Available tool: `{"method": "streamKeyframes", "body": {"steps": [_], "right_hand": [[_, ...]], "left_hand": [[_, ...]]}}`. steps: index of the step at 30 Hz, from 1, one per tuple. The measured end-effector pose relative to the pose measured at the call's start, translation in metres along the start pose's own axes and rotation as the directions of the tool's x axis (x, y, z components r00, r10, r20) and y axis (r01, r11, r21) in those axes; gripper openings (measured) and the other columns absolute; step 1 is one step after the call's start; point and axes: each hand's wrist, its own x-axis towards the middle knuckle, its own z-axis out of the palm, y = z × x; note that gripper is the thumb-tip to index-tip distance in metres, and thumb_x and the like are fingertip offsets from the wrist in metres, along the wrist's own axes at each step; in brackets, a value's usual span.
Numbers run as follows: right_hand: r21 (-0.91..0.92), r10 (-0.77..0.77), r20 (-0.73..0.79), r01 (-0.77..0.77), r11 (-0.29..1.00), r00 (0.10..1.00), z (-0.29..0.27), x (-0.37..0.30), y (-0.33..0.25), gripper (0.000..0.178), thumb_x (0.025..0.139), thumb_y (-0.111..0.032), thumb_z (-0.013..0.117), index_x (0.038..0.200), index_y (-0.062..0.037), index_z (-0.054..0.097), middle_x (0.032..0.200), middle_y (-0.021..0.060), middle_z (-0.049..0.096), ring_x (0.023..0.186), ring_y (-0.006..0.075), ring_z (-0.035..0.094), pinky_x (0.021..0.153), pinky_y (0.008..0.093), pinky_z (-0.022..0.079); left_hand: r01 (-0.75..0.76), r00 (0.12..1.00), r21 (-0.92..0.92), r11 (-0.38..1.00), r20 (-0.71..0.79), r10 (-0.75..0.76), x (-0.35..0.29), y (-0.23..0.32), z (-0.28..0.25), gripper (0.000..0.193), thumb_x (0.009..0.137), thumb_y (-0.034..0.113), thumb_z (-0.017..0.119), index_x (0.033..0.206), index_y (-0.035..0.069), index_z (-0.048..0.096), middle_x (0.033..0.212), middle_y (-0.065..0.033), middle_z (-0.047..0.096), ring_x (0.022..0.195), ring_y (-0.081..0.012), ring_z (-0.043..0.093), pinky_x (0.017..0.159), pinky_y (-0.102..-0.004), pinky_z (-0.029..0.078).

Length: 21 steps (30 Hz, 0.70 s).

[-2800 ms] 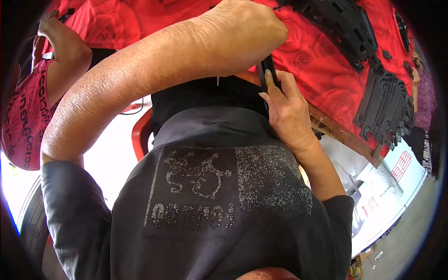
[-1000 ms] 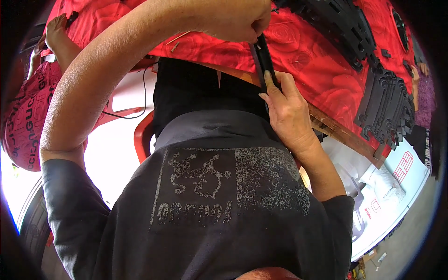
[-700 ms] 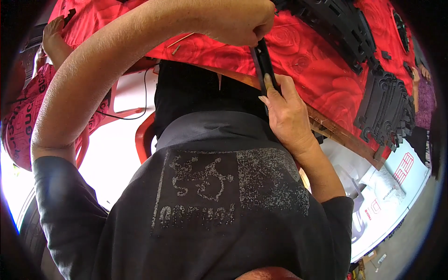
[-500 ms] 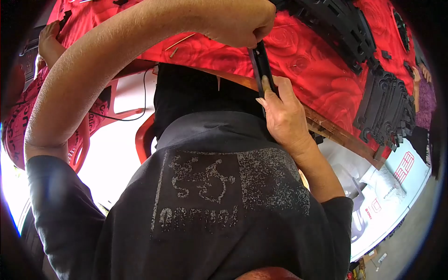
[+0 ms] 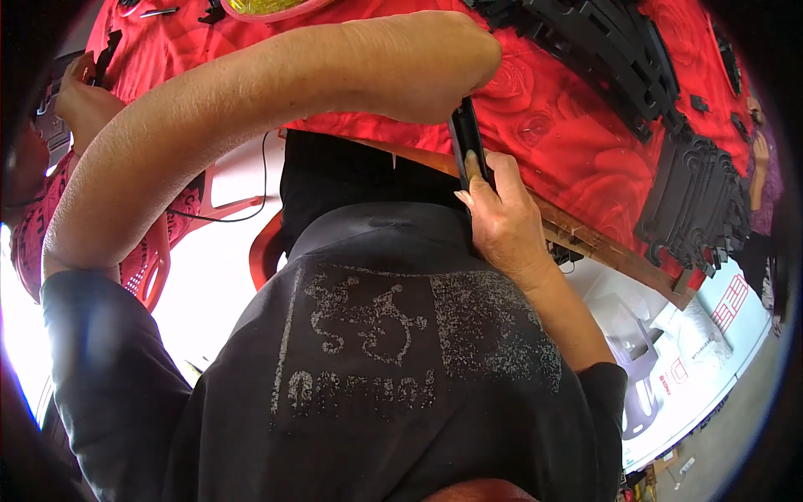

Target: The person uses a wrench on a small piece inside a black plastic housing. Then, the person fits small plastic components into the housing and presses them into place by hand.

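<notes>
A long, narrow black plastic channel (image 5: 465, 138) stands on a slant at the table's near edge. My right hand (image 5: 504, 213) is closed around its lower part, with the thumb lying along the inside of the channel. Over its far end my left hand (image 5: 460, 63) is bent down at the wrist. The back of that hand hides its fingers and whatever they touch. My left forearm (image 5: 209, 100) arches across the table from the left.
A red rose-patterned cloth (image 5: 577, 159) covers the wooden-edged table. Black plastic parts (image 5: 698, 192) lie stacked at the right, with longer black pieces (image 5: 598, 50) behind. A pink-rimmed bowl (image 5: 288, 12) holds yellow bits at the far edge. Another person's hand (image 5: 84, 96) is at far left.
My left hand has turned further over at the wrist and come slightly nearer, hiding its fingers. The channel stays in my right hand. The bowl has come into view at the top.
</notes>
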Motion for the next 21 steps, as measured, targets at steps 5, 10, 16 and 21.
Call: {"method": "streamKeyframes", "body": {"steps": [5, 10, 16, 21], "right_hand": [[0.006, 0.006, -0.017, -0.006, 1.0, 1.0, 0.001, -0.001, 0.001, 0.047, 0.083, -0.012, 0.077, 0.123, 0.0077, 0.064, 0.119, 0.021, 0.057, 0.101, 0.0351, 0.066, 0.085, 0.0405, 0.058], [0.025, 0.0, -0.028, 0.001, 1.0, 1.0, 0.0, 0.002, 0.0, 0.045, 0.084, -0.01, 0.076, 0.123, 0.0073, 0.064, 0.116, 0.0196, 0.057, 0.097, 0.034, 0.066, 0.082, 0.0405, 0.057], [0.036, 0.009, -0.046, -0.007, 0.999, 0.999, -0.002, 0.003, -0.003, 0.045, 0.083, -0.004, 0.076, 0.124, 0.0079, 0.064, 0.116, 0.0182, 0.058, 0.096, 0.0333, 0.066, 0.078, 0.0407, 0.058], [-0.026, -0.031, -0.07, 0.029, 0.999, 0.997, -0.001, 0.003, -0.003, 0.042, 0.086, -0.006, 0.075, 0.124, 0.0082, 0.063, 0.115, 0.0178, 0.057, 0.092, 0.0339, 0.067, 0.077, 0.0416, 0.057]], "left_hand": [[0.029, 0.99, 0.009, 1.0, -0.135, -0.028, -0.004, 0.006, 0.01, 0.008, 0.081, 0.003, 0.072, 0.083, -0.004, 0.07, 0.085, -0.0224, 0.071, 0.087, -0.0392, 0.073, 0.073, -0.0475, 0.059], [0.04, 0.988, 0.031, 0.999, -0.153, -0.034, -0.01, 0.01, 0.011, 0.009, 0.081, 0.004, 0.073, 0.087, -0.003, 0.071, 0.087, -0.0229, 0.071, 0.088, -0.0381, 0.074, 0.075, -0.0456, 0.061], [0.15, 0.988, 0.18, 0.972, -0.06, -0.141, -0.017, 0.021, 0.011, 0.021, 0.096, 0.016, 0.069, 0.114, 0.007, 0.074, 0.096, -0.023, 0.074, 0.087, -0.0284, 0.075, 0.078, -0.038, 0.06], [0.132, 0.986, 0.127, 0.983, -0.117, -0.118, -0.022, 0.016, 0.006, 0.012, 0.082, 0.011, 0.071, 0.086, 0.0, 0.072, 0.084, -0.0179, 0.072, 0.088, -0.0384, 0.073, 0.074, -0.0462, 0.06]]}}
